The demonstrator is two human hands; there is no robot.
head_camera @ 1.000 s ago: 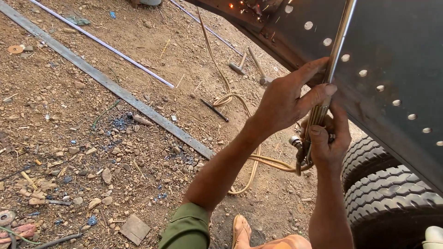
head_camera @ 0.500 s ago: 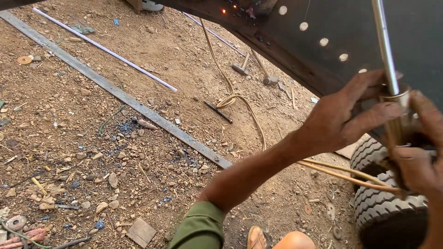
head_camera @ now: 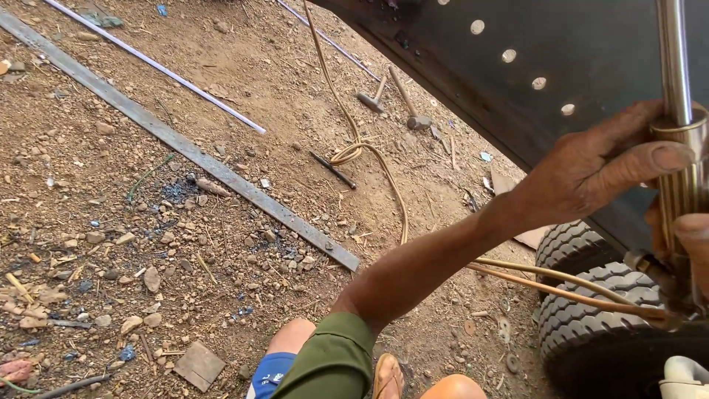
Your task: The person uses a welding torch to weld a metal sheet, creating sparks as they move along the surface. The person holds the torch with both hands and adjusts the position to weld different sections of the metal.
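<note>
Cutting torch (head_camera: 681, 170), brass handle and silver tube, stands nearly upright at the right edge of the view, right against the dark perforated steel plate (head_camera: 591, 52); the left hand (head_camera: 591, 166) is wrapped round the brass handle, thumb stretched across its front, fingers curled behind; the right hand (head_camera: 690, 236) shows only as a thumb and a bit of palm at the frame's edge, pressed to the lower part of the handle, and how far it closes I cannot tell; two tan hoses (head_camera: 561, 284) run out from the torch's base, leftward under the forearm, across the tyres (head_camera: 591, 295); a longer hose (head_camera: 369, 159) snakes away over the dirt, coiling once near the middle; beyond it, two hammers (head_camera: 388, 96) lie on the ground just beside the plate's edge; a long flat steel bar (head_camera: 185, 148) crosses the gravel diagonally, a thin pale rod (head_camera: 155, 66) lying parallel farther up; bottom of the view, green sleeve (head_camera: 332, 362), a foot in a sandal (head_camera: 388, 377); small flat tile (head_camera: 198, 364) in the dirt at lower left.
</note>
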